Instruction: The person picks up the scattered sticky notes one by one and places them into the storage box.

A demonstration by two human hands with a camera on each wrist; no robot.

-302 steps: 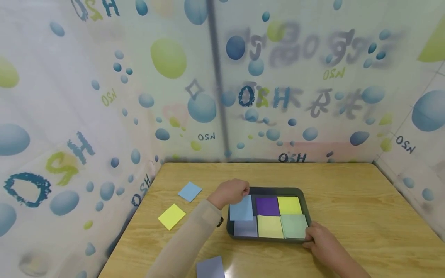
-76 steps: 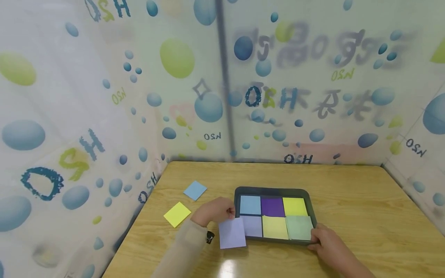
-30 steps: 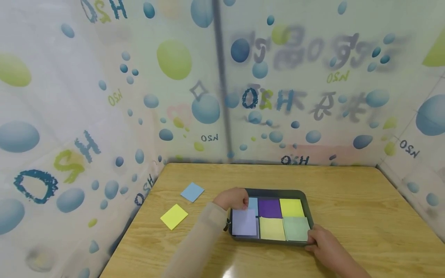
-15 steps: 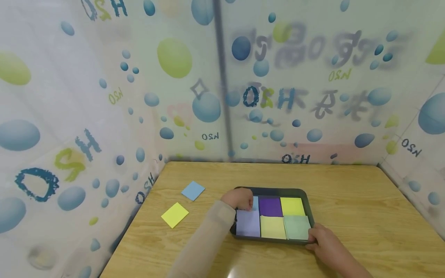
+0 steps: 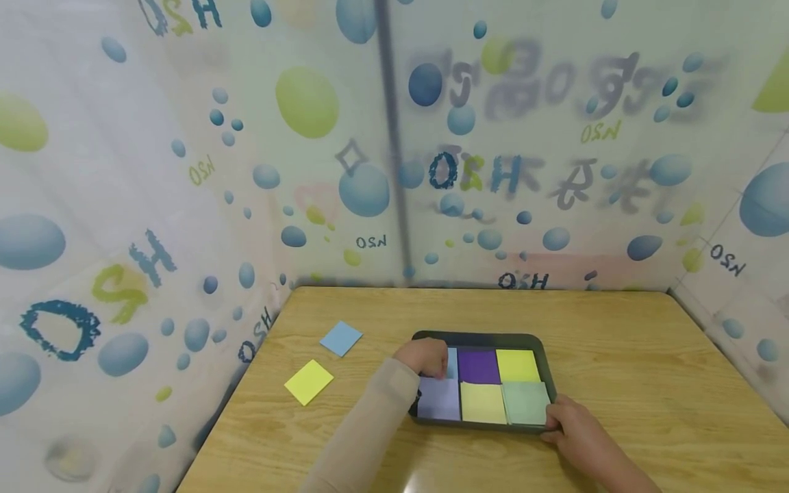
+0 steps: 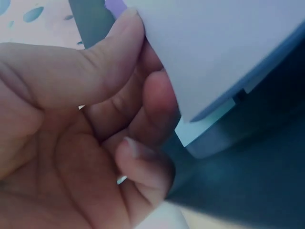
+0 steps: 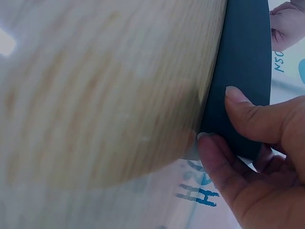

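My left hand (image 5: 424, 357) pinches the back edge of a lavender sticky note (image 5: 438, 400), which lies over the front-left section of a dark tray (image 5: 487, 339). In the left wrist view, the thumb (image 6: 119, 52) presses on the paper's edge, with the fingers curled behind it. My right hand (image 5: 574, 426) grips the tray's front-right corner, thumb on the outer wall. Blue (image 5: 453, 363), purple (image 5: 478, 367) and bright yellow notes (image 5: 518, 365) fill the back row. Pale yellow (image 5: 483, 402) and pale green notes (image 5: 526, 402) sit beside the lavender one. My left hand partly hides the blue note.
On the wooden table (image 5: 629, 363), a loose blue note (image 5: 341, 339) and a loose yellow note (image 5: 309, 382) lie left of the tray. A patterned curtain (image 5: 555, 137) hangs behind and at both sides.
Ten seconds ago my left hand held a blue note at the tray's back-left section. It then brought the lavender note from the left into the front-left section. My right hand stays on the tray corner.
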